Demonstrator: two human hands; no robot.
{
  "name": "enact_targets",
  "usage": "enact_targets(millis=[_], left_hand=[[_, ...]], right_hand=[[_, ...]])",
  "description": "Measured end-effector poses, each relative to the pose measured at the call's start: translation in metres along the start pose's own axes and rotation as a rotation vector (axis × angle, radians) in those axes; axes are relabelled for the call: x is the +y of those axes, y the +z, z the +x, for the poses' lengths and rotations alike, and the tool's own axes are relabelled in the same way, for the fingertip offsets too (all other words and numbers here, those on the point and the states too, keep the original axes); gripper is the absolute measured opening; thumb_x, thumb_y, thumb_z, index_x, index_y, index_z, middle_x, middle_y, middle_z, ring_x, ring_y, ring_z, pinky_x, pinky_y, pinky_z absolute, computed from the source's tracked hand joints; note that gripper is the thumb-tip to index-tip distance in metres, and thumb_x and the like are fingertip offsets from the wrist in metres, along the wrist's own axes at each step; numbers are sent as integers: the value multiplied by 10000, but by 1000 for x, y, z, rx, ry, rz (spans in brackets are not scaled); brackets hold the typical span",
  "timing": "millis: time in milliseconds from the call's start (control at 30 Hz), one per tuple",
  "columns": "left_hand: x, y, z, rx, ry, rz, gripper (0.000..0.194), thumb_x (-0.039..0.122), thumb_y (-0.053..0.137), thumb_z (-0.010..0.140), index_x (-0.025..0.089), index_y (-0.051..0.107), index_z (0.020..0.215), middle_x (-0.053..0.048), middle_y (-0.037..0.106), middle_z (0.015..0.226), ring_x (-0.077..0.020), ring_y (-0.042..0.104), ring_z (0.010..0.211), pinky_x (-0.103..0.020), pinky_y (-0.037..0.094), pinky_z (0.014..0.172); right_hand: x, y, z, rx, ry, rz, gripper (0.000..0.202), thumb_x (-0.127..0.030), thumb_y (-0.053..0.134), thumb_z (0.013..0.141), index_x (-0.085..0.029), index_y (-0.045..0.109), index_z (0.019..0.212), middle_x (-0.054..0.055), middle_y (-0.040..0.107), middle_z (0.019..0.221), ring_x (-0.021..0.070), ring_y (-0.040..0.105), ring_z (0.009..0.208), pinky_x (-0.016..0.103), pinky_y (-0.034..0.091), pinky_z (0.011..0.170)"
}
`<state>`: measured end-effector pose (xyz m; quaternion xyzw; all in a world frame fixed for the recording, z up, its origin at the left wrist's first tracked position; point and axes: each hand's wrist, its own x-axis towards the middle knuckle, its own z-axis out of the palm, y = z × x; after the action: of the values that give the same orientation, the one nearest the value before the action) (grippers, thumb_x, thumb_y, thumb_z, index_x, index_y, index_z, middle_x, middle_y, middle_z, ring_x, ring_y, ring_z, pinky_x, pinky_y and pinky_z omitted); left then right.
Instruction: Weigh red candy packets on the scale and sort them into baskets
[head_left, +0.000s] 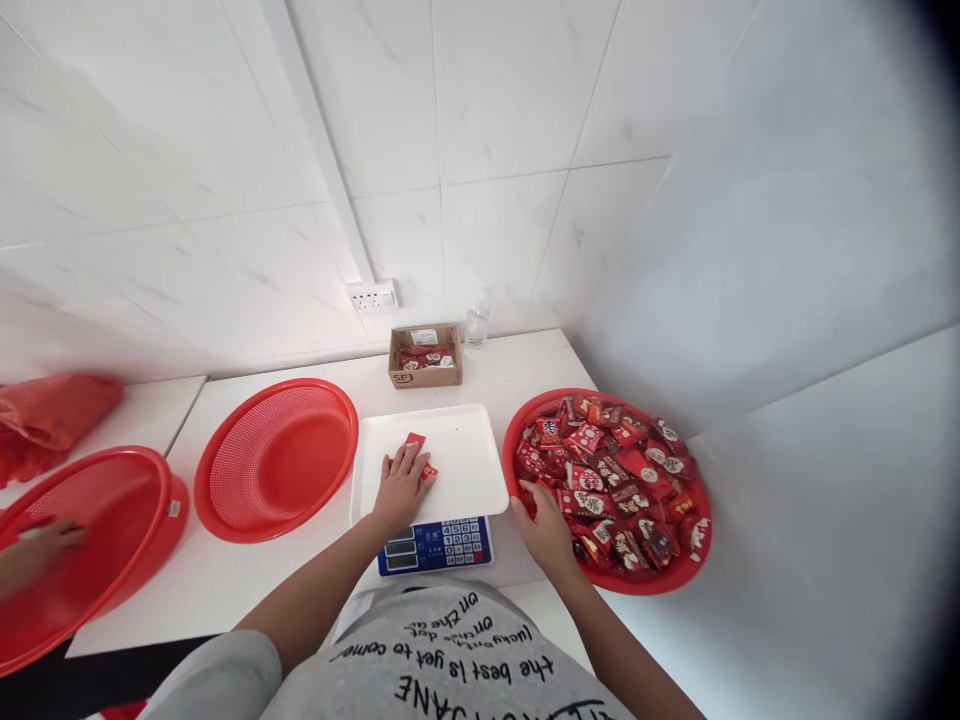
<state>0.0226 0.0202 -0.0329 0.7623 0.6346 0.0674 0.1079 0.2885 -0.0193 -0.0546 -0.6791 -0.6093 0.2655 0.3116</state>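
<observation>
My left hand (403, 488) is on the white tray (469, 470) of a digital scale, its fingers curled over a red snack packet (415, 439). Red wrapper shows above the fingers and to their right; the part beneath is hidden, so I cannot tell whether it is one packet or two. At the near left rim of a red plastic basket (701, 575), my right hand (546, 530) grips the edge with its thumb and fingers. That basket is heaped with red and dark-red snack packets (626, 475).
The scale's blue keypad (437, 546) faces me. A red mesh basket (277, 460) stands left of it. Behind are a small cardboard box (425, 376) of packets and a clear cup (476, 327). Far left, another person's hand (56, 540) reaches into another red basket (142, 540).
</observation>
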Motion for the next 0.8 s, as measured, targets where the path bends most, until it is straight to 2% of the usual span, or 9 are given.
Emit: enact_targets(millis=[67, 133, 200, 333, 433, 533, 667, 733, 800], left_hand=[[-3, -4, 2, 8, -61, -57, 457, 398, 297, 915, 222, 413, 1320, -98, 344, 1436, -271, 258, 1332, -531, 212, 1059], [-12, -13, 4, -1, -40, -97, 479, 396, 288, 917, 199, 377, 1344, -109, 324, 1443, -266, 245, 1338, -499, 243, 1055], [-26, -24, 6, -57, 106, -92, 538, 462, 355, 887, 205, 356, 1359, -107, 278, 1466, -273, 187, 1358, -482, 211, 1074], [-51, -41, 12, -272, 486, -11, 712, 622, 497, 755, 309, 331, 1372, -81, 210, 1496, -301, 108, 1375, -523, 80, 1090], [-53, -39, 17, -329, 585, 4, 681, 624, 489, 758, 336, 349, 1360, -73, 209, 1496, -302, 108, 1376, -519, 78, 1089], [-42, -25, 17, -265, 503, -19, 587, 557, 472, 806, 328, 388, 1341, -68, 265, 1477, -295, 156, 1366, -500, 135, 1086], [-16, -1, 9, -66, 197, -65, 513, 462, 402, 870, 239, 417, 1331, -116, 303, 1452, -300, 185, 1357, -496, 178, 1077], [-4, 7, 5, -14, 37, -90, 518, 436, 373, 886, 193, 398, 1342, -155, 277, 1456, -316, 170, 1359, -515, 187, 1066], [1, 9, 4, -2, -65, -115, 539, 439, 362, 889, 178, 360, 1361, -177, 244, 1466, -327, 155, 1361, -550, 193, 1048]], right_hand=[[0, 1, 0, 3, -5, -18, 413, -416, 424, 832, -156, 551, 1127, 126, 573, 1157, 236, 498, 1103, 392, 392, 944], [0, 1, 0, 8, -12, -35, 414, -414, 419, 834, -157, 550, 1131, 123, 569, 1162, 235, 494, 1110, 393, 389, 946], [-1, 1, -1, 12, -10, -56, 409, -412, 417, 834, -166, 553, 1132, 116, 571, 1161, 233, 494, 1111, 393, 387, 946], [-4, 1, -1, 13, 9, -100, 400, -401, 406, 837, -169, 556, 1126, 110, 572, 1161, 231, 500, 1105, 391, 390, 943], [-5, 1, -1, 11, 13, -120, 396, -402, 400, 841, -171, 556, 1121, 106, 571, 1162, 228, 502, 1102, 387, 392, 942], [-6, 2, -1, 6, 18, -134, 406, -408, 389, 847, -165, 548, 1130, 107, 569, 1163, 227, 499, 1107, 382, 391, 943], [-7, 3, -2, 19, 29, -157, 415, -416, 381, 851, -163, 550, 1134, 113, 567, 1164, 229, 496, 1113, 381, 395, 936], [-8, 3, -3, 24, 33, -166, 411, -414, 383, 850, -169, 557, 1131, 112, 572, 1157, 228, 500, 1109, 379, 400, 929], [-8, 2, -3, 24, 33, -172, 410, -411, 384, 849, -171, 561, 1130, 110, 575, 1154, 224, 502, 1107, 373, 404, 923]])
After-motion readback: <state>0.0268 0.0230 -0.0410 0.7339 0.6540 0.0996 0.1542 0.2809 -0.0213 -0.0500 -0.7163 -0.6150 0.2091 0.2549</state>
